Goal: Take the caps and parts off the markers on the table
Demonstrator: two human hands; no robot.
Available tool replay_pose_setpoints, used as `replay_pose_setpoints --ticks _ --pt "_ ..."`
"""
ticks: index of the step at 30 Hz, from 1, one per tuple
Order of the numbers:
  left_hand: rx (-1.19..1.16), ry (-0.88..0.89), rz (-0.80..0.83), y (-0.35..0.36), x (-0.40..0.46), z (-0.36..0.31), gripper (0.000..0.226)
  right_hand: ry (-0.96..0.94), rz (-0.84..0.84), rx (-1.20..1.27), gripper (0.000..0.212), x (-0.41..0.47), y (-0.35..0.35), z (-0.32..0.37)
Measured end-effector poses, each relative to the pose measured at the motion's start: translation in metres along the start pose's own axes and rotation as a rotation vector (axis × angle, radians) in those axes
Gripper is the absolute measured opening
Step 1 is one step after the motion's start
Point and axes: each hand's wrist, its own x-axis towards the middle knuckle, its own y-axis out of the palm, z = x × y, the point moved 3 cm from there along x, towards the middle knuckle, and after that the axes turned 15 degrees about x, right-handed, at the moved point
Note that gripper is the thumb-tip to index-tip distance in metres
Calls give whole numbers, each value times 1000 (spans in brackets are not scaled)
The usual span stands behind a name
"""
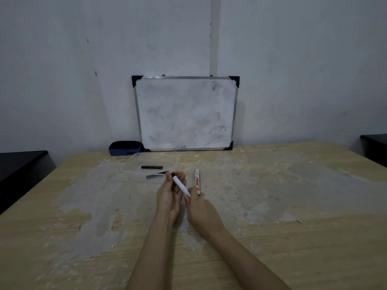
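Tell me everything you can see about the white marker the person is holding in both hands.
The white marker is a slim, smooth tube that looks like plastic, tilted so its far end points up and to the left. The left hand grips that far end, where something dark shows at the fingertips; whether that is a cap or the tip cannot be told. The right hand pinches the near end. It is held above the table, not touching it.
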Motion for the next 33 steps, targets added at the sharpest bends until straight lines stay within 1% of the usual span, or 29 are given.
replay_pose_setpoints --ticks 3,5,6,8,9,10,12,14,16,18,21,22,26,29,33 --pt "14 29 76 2 0 -1 35 58 -48 129 29 0 -6 2" --pt "126 63 86 4 -5 2 33 169 -154 208 26 1 -15 -2" --pt "233 92 49 4 -7 5 31 248 -226 267 23 4 -22 -7" --pt "544 168 -111 0 -8 9 24 395 -333 405 20 10 -36 -14" --pt "713 213 -188 -2 -8 10 21 451 -350 436 20 14 -42 -17" --pt "864 253 -232 -3 -8 10 19 495 -349 442 20 19 -47 -21" --pt "1126 300 -231 0 -11 9 26 538 -311 430 24 26 -55 -28" --pt "1349 347 -149 8 -15 14 35 544 -264 381 30 32 -58 -34" --pt "1505 406 -51 13 -20 18 37 534 -285 364 33 34 -59 -36" --pt "1583 457 26 14 -19 21 35 512 -339 338 24 35 -58 -39" --pt "1668 485 122 14 -16 22 37 488 -287 158 12 37 -49 -43" --pt "1676 498 141 14 -15 23 37 474 -268 91 13 39 -45 -44" --pt "1655 530 192 17 -16 24 35 360 -220 -86 34 43 -36 -42" --pt "1672 517 208 17 -15 24 38 340 -155 -179 28 44 -33 -43" --pt "1650 523 200 17 -18 26 38 340 -149 -145 28 43 -32 -47"
